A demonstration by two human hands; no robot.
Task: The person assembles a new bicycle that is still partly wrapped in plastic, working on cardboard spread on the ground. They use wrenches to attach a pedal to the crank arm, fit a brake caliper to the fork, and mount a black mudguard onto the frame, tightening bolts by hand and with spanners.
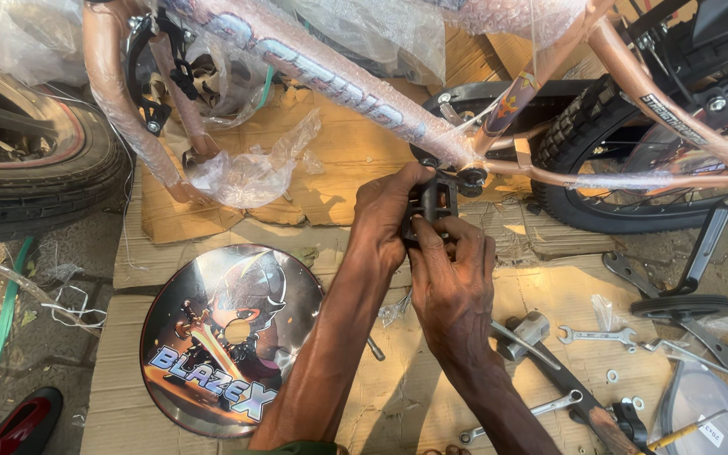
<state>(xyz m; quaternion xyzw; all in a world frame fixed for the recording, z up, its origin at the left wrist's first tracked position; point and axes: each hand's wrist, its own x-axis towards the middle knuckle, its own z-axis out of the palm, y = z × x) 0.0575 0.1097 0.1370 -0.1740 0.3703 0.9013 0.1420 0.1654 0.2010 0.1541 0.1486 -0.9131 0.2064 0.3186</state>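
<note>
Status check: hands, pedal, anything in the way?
Left hand and right hand both grip the black pedal at the crank. Bubble-wrapped frame tube close above.

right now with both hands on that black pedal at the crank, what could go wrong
1. The left hand and right hand both grip the black plastic pedal close to the crank end; fingers might get pinched there.
2. The bubble-wrapped copper bike frame rests over cardboard and could shift.
3. The small washers and silver open-ended spanner lie loose and could scatter if knocked.
</note>
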